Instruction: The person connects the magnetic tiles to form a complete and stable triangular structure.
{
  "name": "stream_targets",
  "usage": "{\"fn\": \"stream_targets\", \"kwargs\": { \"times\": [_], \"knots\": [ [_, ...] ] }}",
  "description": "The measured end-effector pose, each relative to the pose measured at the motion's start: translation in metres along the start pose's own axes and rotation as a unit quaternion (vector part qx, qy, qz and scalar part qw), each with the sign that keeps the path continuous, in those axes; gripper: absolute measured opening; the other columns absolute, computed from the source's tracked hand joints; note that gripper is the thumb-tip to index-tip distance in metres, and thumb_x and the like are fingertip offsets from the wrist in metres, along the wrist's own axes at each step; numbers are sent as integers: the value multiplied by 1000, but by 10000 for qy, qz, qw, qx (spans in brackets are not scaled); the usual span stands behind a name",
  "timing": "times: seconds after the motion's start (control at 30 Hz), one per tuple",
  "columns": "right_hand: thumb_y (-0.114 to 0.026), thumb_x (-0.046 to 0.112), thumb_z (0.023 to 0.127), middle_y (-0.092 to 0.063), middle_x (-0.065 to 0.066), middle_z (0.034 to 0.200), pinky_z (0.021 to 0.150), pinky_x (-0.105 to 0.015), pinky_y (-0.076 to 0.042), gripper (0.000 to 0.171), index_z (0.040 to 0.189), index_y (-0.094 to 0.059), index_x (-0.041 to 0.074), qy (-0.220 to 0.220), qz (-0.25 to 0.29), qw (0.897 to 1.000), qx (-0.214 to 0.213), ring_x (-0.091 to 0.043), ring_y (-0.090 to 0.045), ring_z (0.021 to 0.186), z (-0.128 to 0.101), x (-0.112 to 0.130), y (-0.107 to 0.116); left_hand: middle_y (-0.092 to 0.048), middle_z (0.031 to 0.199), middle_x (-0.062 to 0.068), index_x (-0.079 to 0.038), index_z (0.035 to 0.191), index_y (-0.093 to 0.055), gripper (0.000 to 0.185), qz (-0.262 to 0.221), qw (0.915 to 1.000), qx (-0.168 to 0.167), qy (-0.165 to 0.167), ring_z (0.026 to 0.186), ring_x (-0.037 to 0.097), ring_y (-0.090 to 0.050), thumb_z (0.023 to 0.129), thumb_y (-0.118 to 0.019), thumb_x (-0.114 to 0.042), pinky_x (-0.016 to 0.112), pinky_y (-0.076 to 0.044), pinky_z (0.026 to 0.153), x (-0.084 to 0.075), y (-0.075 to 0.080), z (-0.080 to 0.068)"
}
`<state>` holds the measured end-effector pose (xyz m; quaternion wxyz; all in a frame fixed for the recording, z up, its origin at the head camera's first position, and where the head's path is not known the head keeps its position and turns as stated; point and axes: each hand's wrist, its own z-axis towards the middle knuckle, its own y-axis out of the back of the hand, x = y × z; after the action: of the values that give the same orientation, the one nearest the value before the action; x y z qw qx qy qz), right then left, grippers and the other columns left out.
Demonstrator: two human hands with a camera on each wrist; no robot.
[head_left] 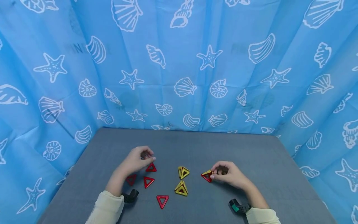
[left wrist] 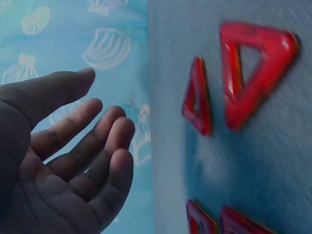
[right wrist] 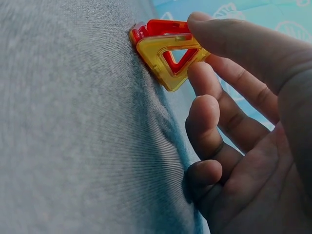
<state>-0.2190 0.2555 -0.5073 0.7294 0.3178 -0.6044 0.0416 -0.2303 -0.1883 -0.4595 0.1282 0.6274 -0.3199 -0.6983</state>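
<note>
head view places the triangular piece (head_left: 205, 178), part glossy red and part clear yellow with an open middle, on the right of the grey desk (head_left: 207, 208), its right side pinched between thumb and fingers of the right hand (head_left: 228, 174). toward the left, the left hand (head_left: 139, 159) holds nothing, thumb and fingertips apart, above and just beside the far red triangle (head_left: 151, 170). between the hands sit two yellow pieces, a far one (head_left: 180, 172) and a near one (head_left: 181, 193), their tips meeting or nearly so; i cannot tell which. right wrist view brings out what the head view does not: a yellow frame set at an angle against a red one, the piece tilted, its left end at the desk, touching or just off it. left wrist view shows the gap between thumb and fingertips, and the thin edges of the red triangles. grey desk surface separates the held piece from the yellow pair, and a broad strip of it runs from the pieces to the far edge, where a blue curtain (head_left: 179, 62) with white shells hangs. the near red triangle (head_left: 162, 197) lies left of the near yellow piece.
</note>
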Motion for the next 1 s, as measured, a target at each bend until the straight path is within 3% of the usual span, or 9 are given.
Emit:
{"fn": "stream_targets", "kwargs": {
  "times": [0.17,0.4,0.73,1.0],
  "knots": [
    [-78,8,95,-68,-9,93,61,-25,-49,22,114,-72,-2,58,-36,10000,49,-7,-56,71,1,0,1,-69,99,3,-4,114,-72,23,141,9997,-53,171,88,16,-62,98,-78,-20,32,-52,73,13,1,-5],
    [-76,8,98,-69,-17,98,60,-26,-50,27,122,-72,-2,109,-50,9997,198,-11,-56,70,-3,-2,6,-69,101,5,-6,113,-73,25,487,9981,5,383,87,15,-61,93,-82,-17,35,-54,78,15,-9,-3],
    [-72,10,101,-71,-19,104,66,-26,-51,37,135,-68,-3,110,-169,9985,516,-11,-59,77,-1,-5,7,-63,103,9,-3,131,-68,54,612,9951,49,779,81,17,-55,83,-92,-16,35,-48,73,16,-15,-6],
    [-72,10,101,-71,-21,106,69,-25,-51,37,135,-68,-4,19,-110,9984,548,-10,-59,80,-3,-4,6,-63,107,10,0,129,-71,49,794,9928,156,887,81,17,-55,86,-89,-16,33,-46,71,16,-16,-5]
  ]
}}
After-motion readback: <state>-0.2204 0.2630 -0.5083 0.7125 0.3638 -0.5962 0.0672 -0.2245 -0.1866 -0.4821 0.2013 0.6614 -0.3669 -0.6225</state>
